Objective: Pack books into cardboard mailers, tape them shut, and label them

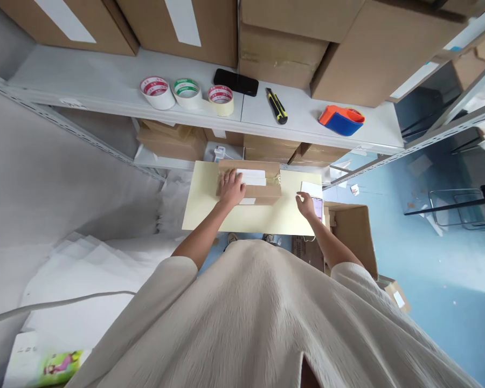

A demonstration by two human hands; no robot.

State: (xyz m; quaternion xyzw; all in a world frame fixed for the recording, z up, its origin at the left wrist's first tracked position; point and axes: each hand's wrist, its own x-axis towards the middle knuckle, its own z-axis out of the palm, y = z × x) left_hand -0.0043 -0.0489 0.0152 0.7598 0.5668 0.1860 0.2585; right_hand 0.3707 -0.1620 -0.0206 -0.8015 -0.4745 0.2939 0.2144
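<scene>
A closed cardboard box [267, 191] with white labels and clear tape at its right end lies on a pale yellow tabletop [202, 210]. My left hand [231, 188] rests on the left part of this box, fingers spread over its top beside the label. Over the table's right side is my right hand [305, 205], apart from the box, its fingers bent in toward the thumb. Whether anything thin is between those fingertips cannot be made out. Close to that hand are a white stack of paper or labels [312, 188] and a phone with a lit screen [317, 207].
On the shelf [117, 81] ahead stand several tape rolls [188, 94], a black phone [236, 82], a yellow-black utility knife [277, 106] and an orange-blue tape dispenser [341, 119]. Large cartons [283, 59] fill its back. An open carton [353, 237] stands right of the table.
</scene>
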